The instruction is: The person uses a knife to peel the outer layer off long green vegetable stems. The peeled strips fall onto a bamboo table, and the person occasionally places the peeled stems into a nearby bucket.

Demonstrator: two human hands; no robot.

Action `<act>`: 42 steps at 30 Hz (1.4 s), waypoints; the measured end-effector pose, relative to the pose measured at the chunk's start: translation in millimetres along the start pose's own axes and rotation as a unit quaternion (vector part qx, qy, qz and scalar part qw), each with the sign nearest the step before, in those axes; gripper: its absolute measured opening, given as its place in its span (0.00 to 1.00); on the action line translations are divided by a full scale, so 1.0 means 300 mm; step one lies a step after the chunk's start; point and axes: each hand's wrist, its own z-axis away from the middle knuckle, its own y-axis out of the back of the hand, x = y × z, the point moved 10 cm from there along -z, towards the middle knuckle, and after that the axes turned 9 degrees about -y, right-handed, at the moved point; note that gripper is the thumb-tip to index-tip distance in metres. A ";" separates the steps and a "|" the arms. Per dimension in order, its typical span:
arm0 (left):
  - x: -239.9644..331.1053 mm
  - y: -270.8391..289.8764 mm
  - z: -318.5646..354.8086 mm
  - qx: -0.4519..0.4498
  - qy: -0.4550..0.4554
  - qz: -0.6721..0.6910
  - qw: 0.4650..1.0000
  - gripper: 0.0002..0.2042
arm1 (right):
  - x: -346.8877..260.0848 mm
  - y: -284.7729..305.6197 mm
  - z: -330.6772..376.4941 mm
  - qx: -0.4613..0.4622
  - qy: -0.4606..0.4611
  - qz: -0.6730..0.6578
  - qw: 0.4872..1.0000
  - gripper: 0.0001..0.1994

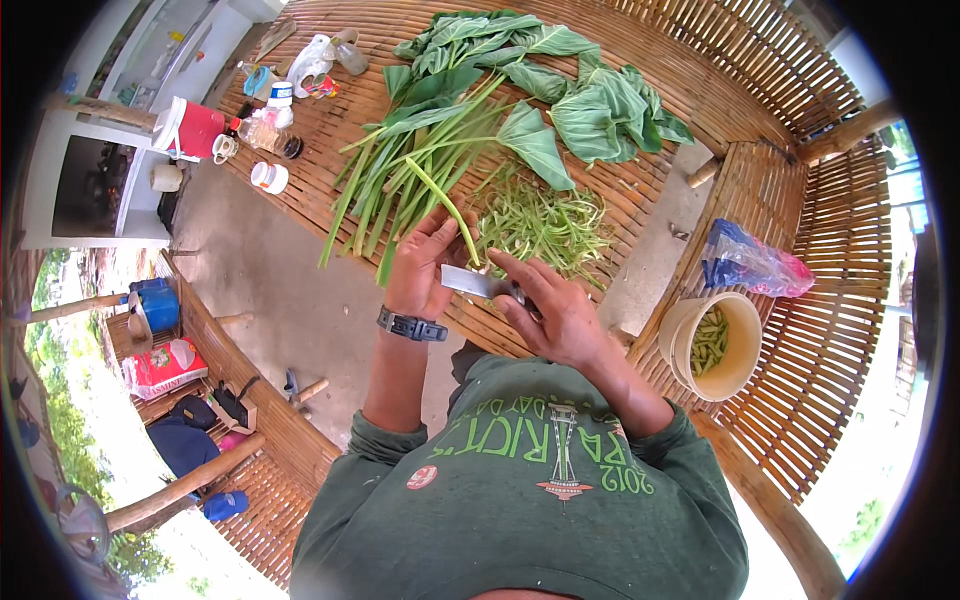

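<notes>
My left hand (420,268), with a dark watch on its wrist, grips a long green stalk (445,205) that sticks up and away over the bamboo platform (640,190). My right hand (548,305) is closed on the handle of a knife (470,282), whose flat blade points left and touches the stalk near my left fingers. Just beyond both hands lies a heap of thin green peelings (545,225). More long stalks with big green leaves (520,95) are spread across the platform further off.
A cream bucket (745,350) holding cut green pieces stands at my right, beside a blue and pink plastic bag (750,262). Bottles, jars, a cup and a red jug (195,128) sit at the platform's far left. Concrete floor (260,280) lies to the left.
</notes>
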 end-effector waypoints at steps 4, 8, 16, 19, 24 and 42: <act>-0.017 -0.018 0.002 -0.017 -0.004 0.034 0.999 0.19 | -0.004 -0.014 -0.012 -0.009 -0.002 0.042 0.999 0.25; -0.029 -0.031 0.009 -0.010 -0.001 0.060 0.998 0.17 | -0.001 -0.012 -0.015 0.021 0.034 0.022 0.999 0.23; -0.045 -0.052 0.023 -0.055 0.056 0.072 0.994 0.21 | 0.059 -0.045 -0.024 -0.088 -0.048 -0.114 0.988 0.18; -0.057 -0.058 0.031 -0.056 0.078 0.055 0.994 0.21 | 0.097 -0.071 -0.031 -0.150 -0.089 -0.209 0.962 0.18; -0.077 -0.049 0.064 -0.001 0.121 0.015 0.993 0.21 | 0.178 -0.082 -0.026 -0.164 -0.187 -0.300 0.921 0.21; -0.081 0.091 0.079 0.009 0.079 -0.052 0.995 0.19 | 0.530 0.476 -0.125 0.218 -0.266 -0.005 0.939 0.24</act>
